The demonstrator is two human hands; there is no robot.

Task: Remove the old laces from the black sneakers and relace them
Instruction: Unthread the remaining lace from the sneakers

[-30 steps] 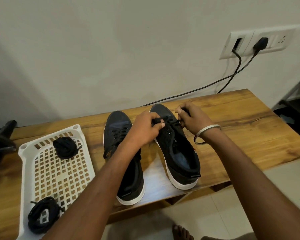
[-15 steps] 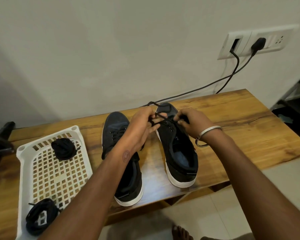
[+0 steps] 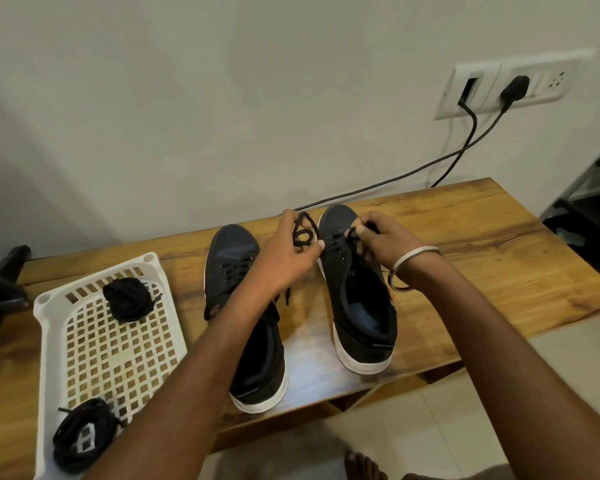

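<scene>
Black sneakers (image 3: 357, 292) sat side by side on the wooden counter (image 3: 482, 244), toes to the wall, heels near the front edge. Right sneaker was the one being worked on: left hand (image 3: 284, 254) pinched a looped, kinked stretch of black lace (image 3: 303, 233) lifted just above and left of the toe, right hand (image 3: 378, 237) gripped the other lace end over the front eyelets. Both hands closed on lace, neither free.

Progress, as a judgement: early to middle. Right sneaker showed lace only at the front eyelets; the rest of its eyelets looked bare, tongue open. Cannot tell whether this was the last of an old lace coming out or a fresh one going in. Left sneaker (image 3: 243, 306) had lace across its eyelets – partly hidden by the left forearm, so old or new unclear. Two black lace bundles (image 3: 129, 299) lay in the white tray (image 3: 49, 341) at the left, one far, one near. Left to do: at least the full lacing of the right sneaker.

Room: open counter to the right of the shoes – plenty for pulling lace sideways. Left side tighter, tray just beside the left sneaker. Heels close to the front edge, so hard tugs toward the body could drag a shoe off. Black cable (image 3: 395, 178) ran along the wall behind the toes, near the lifted lace
</scene>
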